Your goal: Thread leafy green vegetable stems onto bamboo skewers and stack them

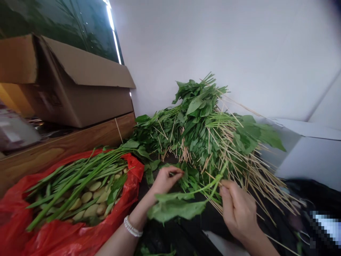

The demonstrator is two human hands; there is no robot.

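A large heap of leafy greens on thin bamboo skewers (202, 121) leans against the wall. My left hand (165, 179), with a pearl bracelet (132, 227) on its wrist, pinches a thin stem at the heap's near edge. My right hand (238, 209) grips a skewer with a long-stemmed green leaf (176, 208), which hangs across towards my left wrist. To the left, a red plastic bag (23, 199) holds long green stalks (77, 177) lying over pale oval potato-like pieces (90, 209).
A brown cardboard box (80, 99) with open flaps sits on a wooden ledge (71, 138) at the left. A white box (311, 156) stands at the right, by a white wall (226, 42). Dark material (183, 234) lies under my hands.
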